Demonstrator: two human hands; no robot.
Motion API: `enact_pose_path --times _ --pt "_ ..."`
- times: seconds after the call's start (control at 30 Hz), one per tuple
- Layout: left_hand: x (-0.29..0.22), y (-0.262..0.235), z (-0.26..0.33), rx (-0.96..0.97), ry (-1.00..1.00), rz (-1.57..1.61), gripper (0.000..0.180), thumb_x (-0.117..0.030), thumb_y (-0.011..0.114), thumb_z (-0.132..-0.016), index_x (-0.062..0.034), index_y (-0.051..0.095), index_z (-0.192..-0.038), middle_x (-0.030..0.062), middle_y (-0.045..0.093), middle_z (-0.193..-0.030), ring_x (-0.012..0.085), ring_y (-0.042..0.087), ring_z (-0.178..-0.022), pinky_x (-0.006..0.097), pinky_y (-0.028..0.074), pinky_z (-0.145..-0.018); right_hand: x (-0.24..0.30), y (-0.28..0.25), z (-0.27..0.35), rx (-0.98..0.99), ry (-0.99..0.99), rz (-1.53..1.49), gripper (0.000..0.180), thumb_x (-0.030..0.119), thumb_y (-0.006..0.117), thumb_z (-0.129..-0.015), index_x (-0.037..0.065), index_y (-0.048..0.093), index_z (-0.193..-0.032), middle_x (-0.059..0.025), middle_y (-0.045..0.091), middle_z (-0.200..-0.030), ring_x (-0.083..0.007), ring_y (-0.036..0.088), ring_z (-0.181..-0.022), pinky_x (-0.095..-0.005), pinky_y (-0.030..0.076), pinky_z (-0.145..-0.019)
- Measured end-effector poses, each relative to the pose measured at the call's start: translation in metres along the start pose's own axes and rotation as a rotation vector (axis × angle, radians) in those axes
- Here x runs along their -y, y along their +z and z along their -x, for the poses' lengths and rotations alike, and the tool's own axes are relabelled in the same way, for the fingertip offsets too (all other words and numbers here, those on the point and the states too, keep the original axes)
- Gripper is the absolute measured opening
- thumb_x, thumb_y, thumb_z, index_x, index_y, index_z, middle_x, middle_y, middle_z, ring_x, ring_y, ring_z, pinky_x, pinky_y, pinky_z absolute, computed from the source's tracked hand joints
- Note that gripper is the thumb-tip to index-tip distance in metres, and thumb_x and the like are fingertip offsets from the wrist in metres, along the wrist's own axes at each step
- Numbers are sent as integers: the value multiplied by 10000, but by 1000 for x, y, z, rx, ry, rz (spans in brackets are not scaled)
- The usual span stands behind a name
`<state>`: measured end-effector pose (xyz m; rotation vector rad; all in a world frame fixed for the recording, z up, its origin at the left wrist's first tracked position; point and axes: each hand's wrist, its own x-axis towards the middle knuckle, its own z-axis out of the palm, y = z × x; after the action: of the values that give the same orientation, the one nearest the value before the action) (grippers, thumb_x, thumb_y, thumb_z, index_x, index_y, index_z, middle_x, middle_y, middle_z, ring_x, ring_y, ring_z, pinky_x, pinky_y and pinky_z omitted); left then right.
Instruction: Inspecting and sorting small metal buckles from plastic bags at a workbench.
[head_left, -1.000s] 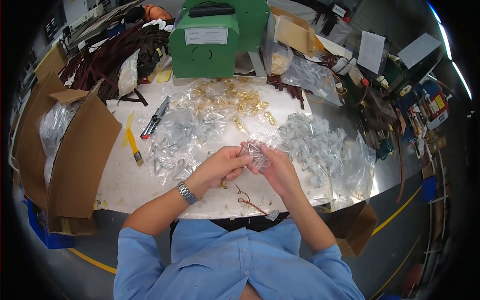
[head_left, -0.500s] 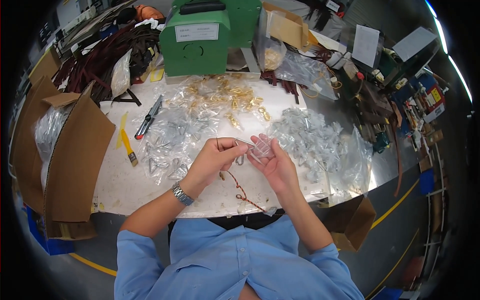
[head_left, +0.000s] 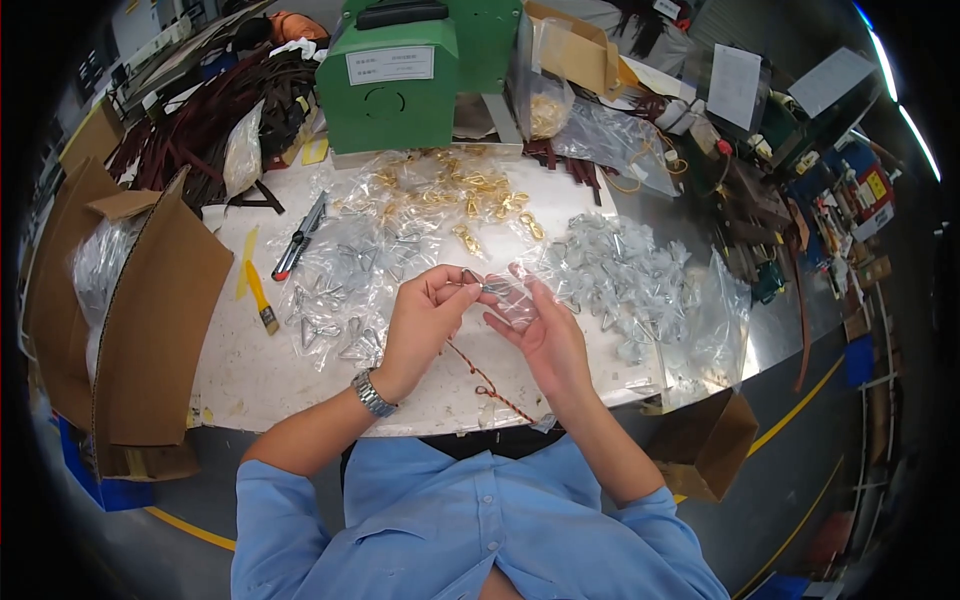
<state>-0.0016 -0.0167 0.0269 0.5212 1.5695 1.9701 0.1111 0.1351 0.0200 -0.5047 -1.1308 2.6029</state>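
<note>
Over the middle of the white table, my left hand [head_left: 424, 318] pinches a silver metal wire buckle [head_left: 470, 276] between thumb and fingers. A small clear plastic bag [head_left: 512, 298] lies against the fingers of my right hand [head_left: 552, 342], its thumb and fingers closed about it. The buckle meets the bag between the two hands; whether part of it is inside, I cannot tell. Bagged silver triangular buckles [head_left: 320, 328] lie left of my hands, and a heap of bagged silver hardware [head_left: 622, 268] lies right. Farther back are bagged gold-coloured clasps [head_left: 450, 190].
A green machine [head_left: 390, 100] stands at the back. Left are a box cutter [head_left: 300, 236], a yellow-handled brush [head_left: 261, 298] and an open cardboard box [head_left: 150, 330]. A braided cord [head_left: 488, 391] lies near the front edge. Another cardboard box [head_left: 708, 445] sits below the right edge.
My left hand has tilted and brought the buckle up against the bag's edge. My right hand has turned slightly, and the bag now stretches between both hands.
</note>
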Motion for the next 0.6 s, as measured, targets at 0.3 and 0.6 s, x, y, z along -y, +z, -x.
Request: enact_pose_path --times 0.3,0.6 --pt "17 -2 -1 179 81 -309 159 -149 669 -1041 -16 725 -975 10 755 -759 -6 494 -566 199 339 -508 -16 7 8 64 -85 144 455 194 526 -1126 -6 461 -1530 -161 657 -1428 -185 672 -1190 -368 540 -1014" --pt "-22 -34 -23 455 -157 -190 192 -183 666 -1041 -17 763 -1045 0 723 -748 -12 408 -541 196 298 -496 -1 -13 9 105 -136 96 508 161 593 -1094 -11 423 -1540 -154 710 -1273 -214 698 -1130 -402 580 -1005"
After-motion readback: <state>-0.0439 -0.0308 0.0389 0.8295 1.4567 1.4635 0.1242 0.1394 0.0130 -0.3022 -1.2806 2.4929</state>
